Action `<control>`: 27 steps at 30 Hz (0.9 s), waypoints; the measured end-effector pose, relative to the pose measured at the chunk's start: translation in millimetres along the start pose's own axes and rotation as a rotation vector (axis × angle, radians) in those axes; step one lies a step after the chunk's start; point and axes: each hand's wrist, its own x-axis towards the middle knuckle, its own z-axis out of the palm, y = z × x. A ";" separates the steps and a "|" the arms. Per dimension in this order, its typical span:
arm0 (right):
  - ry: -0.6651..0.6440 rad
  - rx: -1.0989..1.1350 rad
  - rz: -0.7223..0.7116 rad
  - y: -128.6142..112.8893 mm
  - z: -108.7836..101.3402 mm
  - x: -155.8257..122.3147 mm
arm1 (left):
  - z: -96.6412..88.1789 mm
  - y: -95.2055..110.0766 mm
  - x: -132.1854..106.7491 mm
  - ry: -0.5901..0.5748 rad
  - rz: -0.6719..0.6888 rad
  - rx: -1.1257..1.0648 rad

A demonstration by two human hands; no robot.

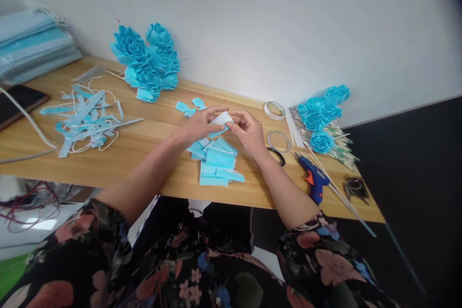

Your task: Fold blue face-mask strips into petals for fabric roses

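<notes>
Both hands meet above the middle of the wooden table point(151, 154). My left hand point(200, 125) and my right hand point(249, 130) pinch the same small blue-and-white fabric piece point(221, 120) between their fingertips, white side up. Right under the hands lies a pile of cut blue fabric squares point(216, 161). Three loose blue squares point(189, 106) lie just beyond the hands.
Blue fabric roses point(147, 60) lean on the wall at the back. More roses on sticks point(321, 115) lie at the right. Tape rolls point(274, 109) and a blue glue gun point(313, 178) sit right of my hands. Cut strips and elastic point(86, 118) lie left, stacked masks point(32, 45) far left.
</notes>
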 end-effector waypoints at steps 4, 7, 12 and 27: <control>-0.019 0.076 0.041 -5.6 -3.5 0.6 | -0.8 -0.9 0.6 0.002 0.062 0.052; -0.088 0.073 0.054 -8.0 -5.1 0.9 | 0.1 -0.9 0.2 0.004 0.070 0.108; -0.083 -0.026 0.032 -3.0 -3.9 1.4 | 2.0 0.2 -0.5 0.013 0.057 0.180; -0.008 0.021 0.139 5.2 -3.2 4.2 | -0.2 1.5 3.6 0.190 0.120 -0.178</control>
